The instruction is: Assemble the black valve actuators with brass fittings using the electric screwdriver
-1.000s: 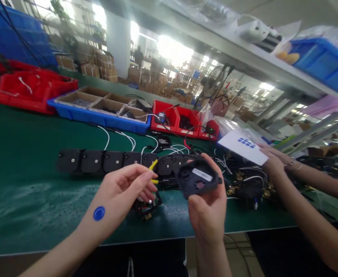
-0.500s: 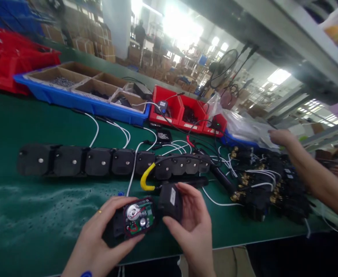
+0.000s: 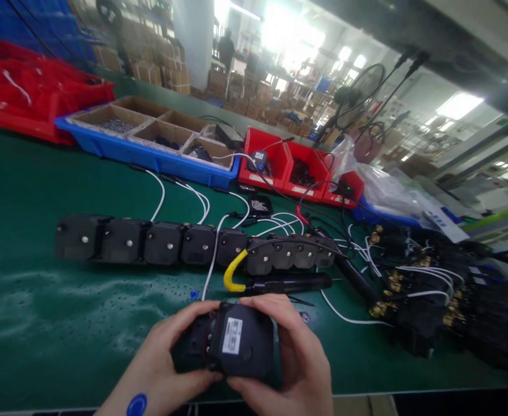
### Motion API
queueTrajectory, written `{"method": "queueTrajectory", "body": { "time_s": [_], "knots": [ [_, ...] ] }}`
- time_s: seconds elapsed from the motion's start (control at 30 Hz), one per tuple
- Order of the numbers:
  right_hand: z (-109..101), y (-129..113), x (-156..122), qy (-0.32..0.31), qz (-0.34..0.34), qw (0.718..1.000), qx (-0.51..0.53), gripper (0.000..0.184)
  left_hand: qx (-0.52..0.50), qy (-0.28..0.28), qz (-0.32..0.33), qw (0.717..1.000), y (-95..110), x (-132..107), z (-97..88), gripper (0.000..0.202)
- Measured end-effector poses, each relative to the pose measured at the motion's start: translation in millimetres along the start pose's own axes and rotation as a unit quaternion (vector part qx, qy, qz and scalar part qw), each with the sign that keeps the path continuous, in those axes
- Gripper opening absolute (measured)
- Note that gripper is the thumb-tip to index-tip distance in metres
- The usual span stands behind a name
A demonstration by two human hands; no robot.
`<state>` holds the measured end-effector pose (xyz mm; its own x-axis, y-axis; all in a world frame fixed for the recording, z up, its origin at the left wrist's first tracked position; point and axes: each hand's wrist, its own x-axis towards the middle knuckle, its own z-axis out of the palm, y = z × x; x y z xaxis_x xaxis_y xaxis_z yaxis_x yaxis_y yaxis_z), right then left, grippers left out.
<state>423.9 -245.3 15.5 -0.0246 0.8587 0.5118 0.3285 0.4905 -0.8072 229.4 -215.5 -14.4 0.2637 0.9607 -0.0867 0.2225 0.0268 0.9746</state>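
Note:
My left hand (image 3: pixel 167 358) is closed around a dark housing half (image 3: pixel 192 341), whose inside is now mostly hidden. Gripped by its edges in my right hand (image 3: pixel 301 355) is the black housing cover (image 3: pixel 256 346) with a white printed label facing up. The two halves meet at a slant, and a narrow strip of parts and red wire shows between them. Just beyond my hands lies a black electric screwdriver (image 3: pixel 295 283) with a yellow hook-shaped end (image 3: pixel 232 277). Behind it runs a row of closed black housings (image 3: pixel 162 242).
A blue divided tray (image 3: pixel 149 159) and red bins (image 3: pixel 301 173) line the back. White cables (image 3: pixel 212 260) cross the green tabletop (image 3: pixel 119 312). At right are piled black units with brass fittings (image 3: pixel 436 306). A large red bin (image 3: pixel 41 92) stands far left.
My right hand has brought the cover leftward onto the other half, covering the circuit board seen before. Another person's arm at the right has left the view. The camera view has shifted slightly.

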Motion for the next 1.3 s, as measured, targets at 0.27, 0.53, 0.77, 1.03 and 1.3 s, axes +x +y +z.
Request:
{"method": "queueTrajectory", "body": {
  "time_s": [0.27,0.53,0.77,1.03,1.3],
  "knots": [
    [0.4,-1.8,10.7,-0.113,-0.074,0.987,-0.086,0.055,-0.034,0.028,-0.014,0.999,-0.3,-2.8,3.7,0.048],
    [-5.4,0.8,-2.3,-0.099,-0.022,0.994,-0.034,0.07,-0.02,0.02,-0.038,0.999,10.8,-2.0,-0.2,0.045],
    [-3.1,5.5,-6.9,-0.076,-0.027,0.996,-0.025,0.062,-0.002,0.025,-0.03,0.999,11.0,-2.0,-1.6,0.046],
    [-4.0,6.5,-4.1,-0.085,-0.014,0.996,-0.012,0.061,-0.005,0.035,-0.036,0.999,12.5,-3.1,-1.2,0.049],
    [-5.9,7.7,-4.8,-0.078,-0.031,0.991,-0.1,0.052,-0.01,0.015,-0.061,0.998,16.9,-3.6,-2.2,0.048]
  ]
}}
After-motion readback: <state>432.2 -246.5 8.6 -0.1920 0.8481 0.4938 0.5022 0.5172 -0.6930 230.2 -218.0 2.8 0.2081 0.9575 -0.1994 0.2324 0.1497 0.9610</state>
